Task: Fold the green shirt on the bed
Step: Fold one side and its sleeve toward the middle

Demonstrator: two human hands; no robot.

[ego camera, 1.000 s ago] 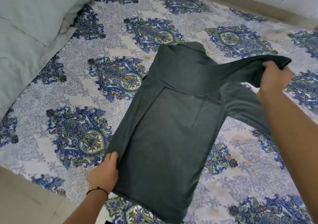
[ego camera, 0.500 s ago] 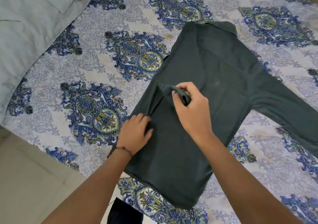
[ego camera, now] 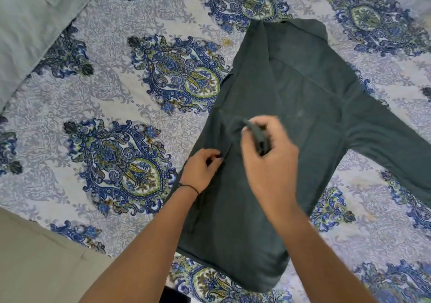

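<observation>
The dark green shirt (ego camera: 296, 97) lies face down on the patterned bed sheet (ego camera: 140, 107), collar at the top, its left side folded over the back. One long sleeve stretches out to the right. My right hand (ego camera: 268, 160) is over the shirt's middle, fingers closed on the cuff end of the other sleeve, which lies folded across the back. My left hand (ego camera: 200, 170) rests on the shirt's left folded edge, fingers curled and pinching the cloth there.
A pale grey pillow (ego camera: 28, 23) lies at the top left of the bed. The bed's edge and a beige floor (ego camera: 35, 265) show at the bottom left. A small dark object (ego camera: 172, 294) sits at the bottom edge.
My right hand carried the sleeve cuff from far right across to the shirt's middle. My left hand slid up the folded left edge. The view shifted left and down.
</observation>
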